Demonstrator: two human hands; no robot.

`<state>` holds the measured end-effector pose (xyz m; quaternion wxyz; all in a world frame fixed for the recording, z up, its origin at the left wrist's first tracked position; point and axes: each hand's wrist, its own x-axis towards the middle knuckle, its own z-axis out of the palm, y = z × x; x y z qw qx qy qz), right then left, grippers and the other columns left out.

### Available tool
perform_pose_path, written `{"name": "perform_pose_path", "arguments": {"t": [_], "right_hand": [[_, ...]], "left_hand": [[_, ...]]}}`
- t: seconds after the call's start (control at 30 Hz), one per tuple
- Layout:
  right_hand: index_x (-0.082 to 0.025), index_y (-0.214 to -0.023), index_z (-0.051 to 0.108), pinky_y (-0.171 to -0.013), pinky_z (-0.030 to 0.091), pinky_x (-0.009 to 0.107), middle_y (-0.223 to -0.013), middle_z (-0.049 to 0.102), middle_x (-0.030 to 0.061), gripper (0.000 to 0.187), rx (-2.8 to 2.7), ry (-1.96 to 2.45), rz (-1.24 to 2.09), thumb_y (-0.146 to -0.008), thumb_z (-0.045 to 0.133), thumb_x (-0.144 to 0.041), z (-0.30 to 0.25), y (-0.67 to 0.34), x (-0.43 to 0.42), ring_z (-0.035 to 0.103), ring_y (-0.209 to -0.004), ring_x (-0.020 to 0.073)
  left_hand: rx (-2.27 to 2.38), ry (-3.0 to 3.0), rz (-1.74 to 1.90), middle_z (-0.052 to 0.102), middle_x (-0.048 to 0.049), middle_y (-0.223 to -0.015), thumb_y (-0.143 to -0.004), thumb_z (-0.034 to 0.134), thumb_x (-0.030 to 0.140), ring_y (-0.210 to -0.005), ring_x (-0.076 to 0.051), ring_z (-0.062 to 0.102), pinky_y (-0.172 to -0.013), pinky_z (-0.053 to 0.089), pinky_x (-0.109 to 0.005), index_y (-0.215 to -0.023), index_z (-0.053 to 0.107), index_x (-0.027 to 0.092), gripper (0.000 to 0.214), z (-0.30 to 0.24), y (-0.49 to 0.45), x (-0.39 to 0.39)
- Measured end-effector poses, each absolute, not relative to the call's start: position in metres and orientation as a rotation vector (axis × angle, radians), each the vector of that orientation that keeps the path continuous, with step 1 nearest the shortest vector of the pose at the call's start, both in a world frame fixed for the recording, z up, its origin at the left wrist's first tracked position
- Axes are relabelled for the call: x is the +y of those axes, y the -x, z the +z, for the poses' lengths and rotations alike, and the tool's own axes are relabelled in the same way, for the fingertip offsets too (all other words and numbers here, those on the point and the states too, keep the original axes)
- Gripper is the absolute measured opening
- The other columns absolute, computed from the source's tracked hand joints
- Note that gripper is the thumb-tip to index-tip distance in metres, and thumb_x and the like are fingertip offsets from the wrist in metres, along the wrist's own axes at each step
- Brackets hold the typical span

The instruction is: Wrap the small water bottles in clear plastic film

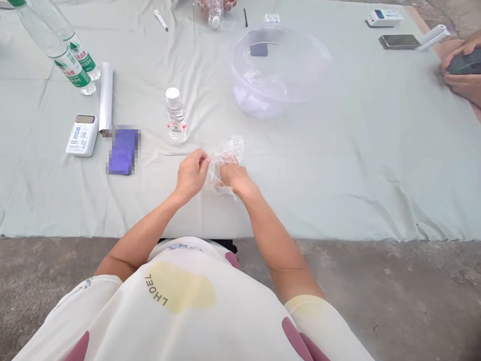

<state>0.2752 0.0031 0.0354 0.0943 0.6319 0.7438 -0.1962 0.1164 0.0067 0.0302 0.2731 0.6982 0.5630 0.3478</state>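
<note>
Crumpled clear plastic film (233,148), perhaps a bag, is between my hands just above the cloth-covered table. My left hand (192,173) pinches its left edge with thumb and forefinger. My right hand (235,176) is in among the film, which covers its fingertips, so I cannot see exactly how they grip. Beyond my left hand a small clear bottle (176,120) with a white cap stands upright, apart from both hands. Farther off, to the right, is a large clear plastic basin (281,95).
At left are two large water bottles (77,75), a white roll (106,98), a white device (82,136) and a blurred purple rectangle (124,150). A white cutter (161,20) lies at the back. Other people's hands (462,85) show at right and top; a phone (399,41) lies at right.
</note>
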Motion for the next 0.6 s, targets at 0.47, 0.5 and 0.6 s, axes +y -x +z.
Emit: {"name": "perform_pose_path", "arguments": {"t": [0.47,0.5,0.6], "right_hand": [[-0.023,-0.156,0.022,-0.11,0.028,0.066,-0.165,0.01,0.0188,0.104,2.245,-1.861,-0.642,-0.073,0.069,-0.064,0.023,-0.255,-0.014,0.009,-0.152,0.0397],[-0.024,-0.157,0.019,-0.11,0.026,0.067,-0.166,0.007,0.0187,0.108,2.236,-1.842,-0.633,-0.072,0.072,-0.062,0.023,-0.257,-0.015,0.007,-0.152,0.0396],[-0.029,-0.159,0.008,-0.11,0.026,0.066,-0.166,0.002,0.0181,0.116,2.2,-1.78,-0.625,-0.069,0.077,-0.057,0.026,-0.259,-0.016,0.004,-0.152,0.0401]], "left_hand": [[1.9,-1.865,0.847,0.045,0.0015,-0.069,-0.091,0.061,0.035,-0.064,-0.015,0.039,-0.065,0.03,-0.029,-0.069,0.047,0.024,0.029,-0.022,-0.007,0.027],[1.902,-1.861,0.857,0.043,0.002,-0.068,-0.092,0.061,0.036,-0.064,-0.014,0.039,-0.066,0.031,-0.029,-0.068,0.046,0.024,0.031,-0.021,-0.005,0.03],[1.895,-1.859,0.919,0.042,0.0032,-0.065,-0.091,0.063,0.033,-0.064,-0.014,0.038,-0.07,0.035,-0.03,-0.068,0.045,0.023,0.031,-0.009,-0.002,0.031]]}}
